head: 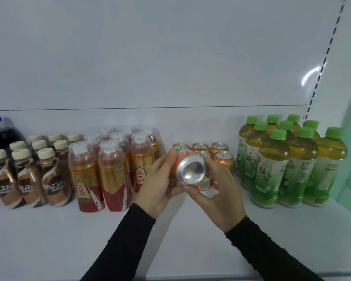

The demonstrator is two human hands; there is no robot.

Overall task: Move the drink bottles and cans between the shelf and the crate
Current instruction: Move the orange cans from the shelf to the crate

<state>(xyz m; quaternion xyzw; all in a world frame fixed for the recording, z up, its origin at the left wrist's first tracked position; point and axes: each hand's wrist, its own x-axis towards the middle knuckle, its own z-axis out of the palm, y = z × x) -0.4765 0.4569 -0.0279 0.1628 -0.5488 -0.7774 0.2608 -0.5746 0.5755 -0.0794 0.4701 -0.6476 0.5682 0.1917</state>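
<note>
Head view looked down at a white shelf (49, 230). Both hands held one orange can (187, 168) on its side, its shiny bottom facing the camera. The left hand (160, 185) curled around one side and the right hand (221, 191) around the other. More cans (221, 157) stood just behind, between red bottles (109, 175) and green bottles (272, 169).

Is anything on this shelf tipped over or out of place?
Only the orange can held in both hands, left hand and right hand: it is tipped, silver base toward the camera. The other cans and bottles stand upright.
</note>
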